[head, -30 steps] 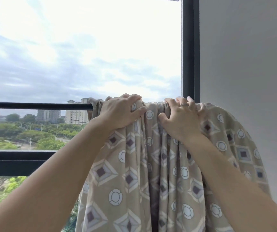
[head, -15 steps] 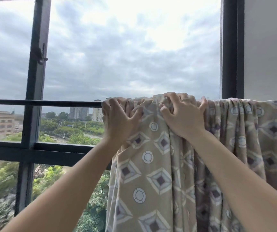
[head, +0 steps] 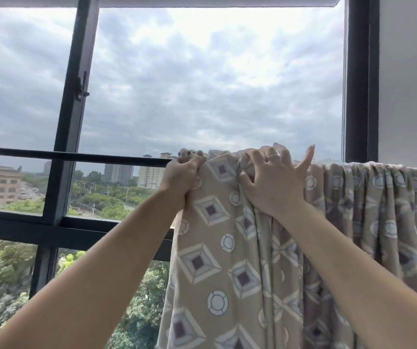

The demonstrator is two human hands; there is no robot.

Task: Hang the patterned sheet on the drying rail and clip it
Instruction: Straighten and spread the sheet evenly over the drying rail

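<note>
Head view, looking up and out of a high window. A beige sheet (head: 227, 248) with diamond and circle prints hangs over a thin dark rail (head: 76, 156) that runs across the window. The sheet covers the right half of the rail; its top is bunched in tight pleats toward the right and lies flatter near its left edge.

The left hand (head: 181, 176) clenches that left edge where it meets the rail, fingers curled round the cloth. The right hand (head: 273, 182), wearing a ring (head: 273, 157), grasps a fold at the top just beside it, with the little finger stretched out.

No clip is in view and none is on the sheet, so only its own weight and the two hands hold it. Likely risks: a hard pull leftward could drag the cloth off the rail, and uneven lengths front and back could let it slide. Whether the pane is open cannot be told; if it is, a gust could lift the sheet.

Around it: a dark window frame (head: 74, 96) with a latch (head: 83, 86), a pale wall (head: 408, 84) at right, grey cloud, distant buildings and trees below.
</note>
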